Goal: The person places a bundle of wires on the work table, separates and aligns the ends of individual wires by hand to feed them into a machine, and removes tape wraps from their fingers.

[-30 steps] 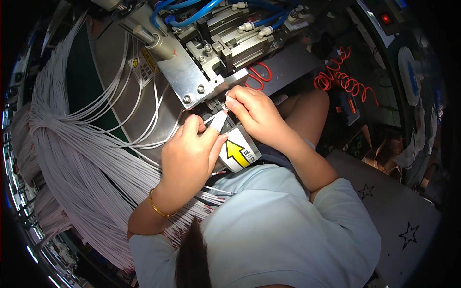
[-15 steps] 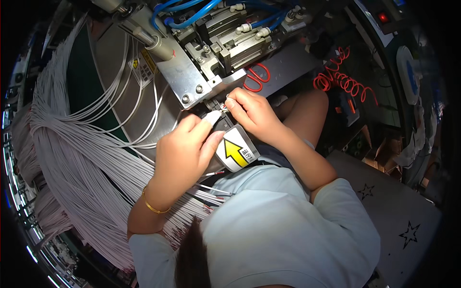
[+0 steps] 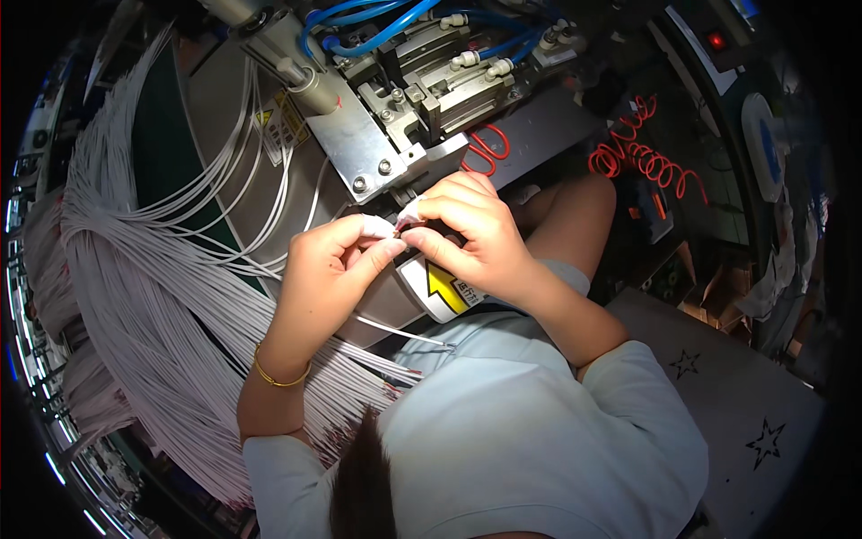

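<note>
My left hand (image 3: 330, 269) and my right hand (image 3: 476, 235) meet just in front of the metal press fixture (image 3: 359, 153). Thumb and forefinger of each are pinched together on small, thin wire ends (image 3: 399, 233), mostly hidden by the fingertips. White wraps cover both forefinger tips. Below my right hand is a white plate (image 3: 422, 289) with a yellow arrow. A large bundle of white cables (image 3: 180, 287) fans out left of my left forearm, its reddish stripped ends toward my lap. One loose white cable (image 3: 395, 331) lies across my lap's edge.
Blue air hoses (image 3: 382, 40) and pneumatic cylinders (image 3: 476, 99) stand above the fixture. A coiled red hose (image 3: 642, 153) hangs at the right. A grey bench (image 3: 718, 404) with star outlines is at the lower right. A warning label (image 3: 283, 126) sits behind the cables.
Both hands have drawn back from the fixture toward me. My right hand has turned, its thumb now meeting the left fingertips. The view has shifted slightly.
</note>
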Action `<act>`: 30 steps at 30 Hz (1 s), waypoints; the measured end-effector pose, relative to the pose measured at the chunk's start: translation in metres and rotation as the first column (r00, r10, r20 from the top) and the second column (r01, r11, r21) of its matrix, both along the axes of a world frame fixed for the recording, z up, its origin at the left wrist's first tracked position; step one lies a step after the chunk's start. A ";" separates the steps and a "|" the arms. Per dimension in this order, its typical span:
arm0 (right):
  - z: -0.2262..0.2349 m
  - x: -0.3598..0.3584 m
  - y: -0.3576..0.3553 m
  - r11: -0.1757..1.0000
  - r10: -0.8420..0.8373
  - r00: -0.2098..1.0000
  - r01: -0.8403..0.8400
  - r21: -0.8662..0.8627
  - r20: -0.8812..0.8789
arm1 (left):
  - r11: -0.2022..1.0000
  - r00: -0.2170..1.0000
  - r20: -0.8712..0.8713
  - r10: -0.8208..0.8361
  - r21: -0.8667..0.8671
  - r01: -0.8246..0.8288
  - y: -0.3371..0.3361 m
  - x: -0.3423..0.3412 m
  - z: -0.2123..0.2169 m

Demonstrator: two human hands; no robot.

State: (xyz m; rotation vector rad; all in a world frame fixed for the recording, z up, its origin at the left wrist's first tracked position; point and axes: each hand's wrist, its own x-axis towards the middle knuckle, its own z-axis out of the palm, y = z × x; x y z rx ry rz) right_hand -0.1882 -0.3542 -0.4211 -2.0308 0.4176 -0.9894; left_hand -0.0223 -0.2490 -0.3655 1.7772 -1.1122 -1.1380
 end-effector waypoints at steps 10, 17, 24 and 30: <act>0.004 -0.002 0.000 0.994 0.098 0.994 -0.095 0.058 -0.053 | 0.979 0.935 0.338 -0.102 -0.132 0.155 0.000 -0.006 0.008; 0.010 0.000 0.007 0.943 0.130 0.991 -0.134 0.303 0.032 | 0.987 0.974 0.224 -0.029 -0.149 0.064 0.002 -0.011 0.004; 0.015 -0.003 0.003 0.952 0.140 0.990 -0.128 0.278 -0.026 | 0.993 0.994 -0.017 -0.108 -0.040 0.107 0.001 -0.001 -0.004; 0.012 -0.004 -0.001 0.995 0.097 0.989 -0.096 0.011 -0.113 | 0.994 0.983 -0.151 -0.108 0.017 0.112 0.000 0.000 -0.008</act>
